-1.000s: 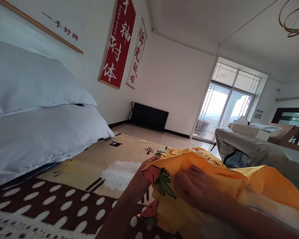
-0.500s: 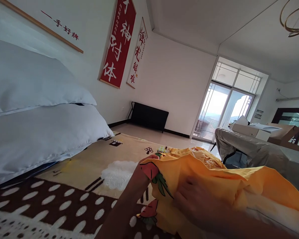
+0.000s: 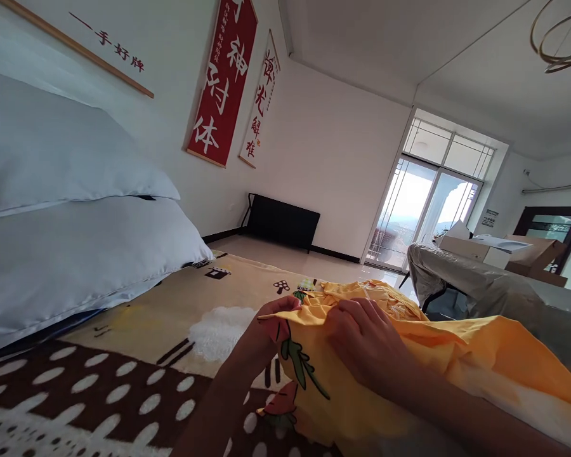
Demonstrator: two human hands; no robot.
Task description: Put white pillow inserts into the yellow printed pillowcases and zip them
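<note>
A yellow-orange cloth printed with red carrots and green leaves spreads across the lower right of the head view, bunched at its far side. My left hand grips its left corner, fingers partly behind the fabric. My right hand is closed on the upper edge of the same cloth, a short way right of the left hand. Between the two hands the edge is gathered into small folds. Below, the cloth hangs over a patterned blanket in beige and brown with white dots.
Two white pillows are stacked at the left by the wall. A black folded frame stands against the far wall. At the right is a plastic-covered table with a cardboard box on it. Glass doors stand behind.
My right hand has moved up from in front of the cloth to its upper edge and grips there. The left hand keeps the corner, shifted slightly left with the view.
</note>
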